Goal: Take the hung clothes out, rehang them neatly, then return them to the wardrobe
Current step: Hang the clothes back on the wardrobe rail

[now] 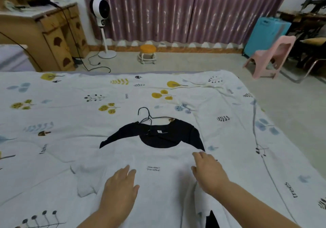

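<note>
White-and-black cotton shirt (155,183) off the rail, thin black wire hanger (150,117) half in; my left hand (120,190) and right hand (210,171) lie flat, gripping nothing. Rehanging and wardrobe left.

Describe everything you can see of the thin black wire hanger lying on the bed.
The thin black wire hanger lies flat on the floral white bedsheet, its hook pointing away from the person. One arm shows along the neckline of the black-and-white T-shirt; its other parts seem tucked into the black collar area. It sits crooked, not centred. Neither the left hand nor the right hand touches it; both rest on the shirt's white front.
</note>
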Demonstrator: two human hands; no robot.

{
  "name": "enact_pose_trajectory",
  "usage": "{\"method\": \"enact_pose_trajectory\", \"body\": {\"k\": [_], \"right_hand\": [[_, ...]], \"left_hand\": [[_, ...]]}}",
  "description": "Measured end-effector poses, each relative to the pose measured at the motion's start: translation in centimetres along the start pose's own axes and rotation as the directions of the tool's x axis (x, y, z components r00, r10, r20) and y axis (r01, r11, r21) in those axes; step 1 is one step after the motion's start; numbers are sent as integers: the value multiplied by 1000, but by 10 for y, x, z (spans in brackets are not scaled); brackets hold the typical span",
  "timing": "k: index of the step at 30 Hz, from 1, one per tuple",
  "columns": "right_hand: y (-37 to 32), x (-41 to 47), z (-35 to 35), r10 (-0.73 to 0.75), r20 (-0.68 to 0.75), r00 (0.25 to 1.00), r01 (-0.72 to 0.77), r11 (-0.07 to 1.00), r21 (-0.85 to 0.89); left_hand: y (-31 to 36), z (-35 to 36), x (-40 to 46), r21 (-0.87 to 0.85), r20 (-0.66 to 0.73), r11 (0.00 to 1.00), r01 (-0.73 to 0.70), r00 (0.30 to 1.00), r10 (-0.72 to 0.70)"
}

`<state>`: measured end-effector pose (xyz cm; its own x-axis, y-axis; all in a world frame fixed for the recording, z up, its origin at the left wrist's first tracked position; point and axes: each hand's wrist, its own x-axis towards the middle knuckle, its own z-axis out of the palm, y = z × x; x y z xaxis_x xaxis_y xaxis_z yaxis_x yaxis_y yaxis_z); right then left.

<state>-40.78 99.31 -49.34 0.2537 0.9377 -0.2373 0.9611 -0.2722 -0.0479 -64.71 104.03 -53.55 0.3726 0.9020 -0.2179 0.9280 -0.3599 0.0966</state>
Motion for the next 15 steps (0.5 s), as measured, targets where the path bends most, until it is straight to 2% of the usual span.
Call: {"method": "enact_pose_trajectory", "body": {"k": [6, 12, 15], "right_hand": [[-1, 105, 56, 59, -126, 990, -47, 994, 96], [-13, 147, 86, 147, -73, 986, -139, 984, 114], [-11, 148, 89, 139, -192, 972, -122, 988, 98]], "left_hand": [[-8, 49, 90, 17, -42, 999, 51, 998, -50], [-21, 82, 128, 9, -15, 996, 93, 996, -93], [-22, 89, 127, 7, -68, 996, 91, 994, -90]]}}
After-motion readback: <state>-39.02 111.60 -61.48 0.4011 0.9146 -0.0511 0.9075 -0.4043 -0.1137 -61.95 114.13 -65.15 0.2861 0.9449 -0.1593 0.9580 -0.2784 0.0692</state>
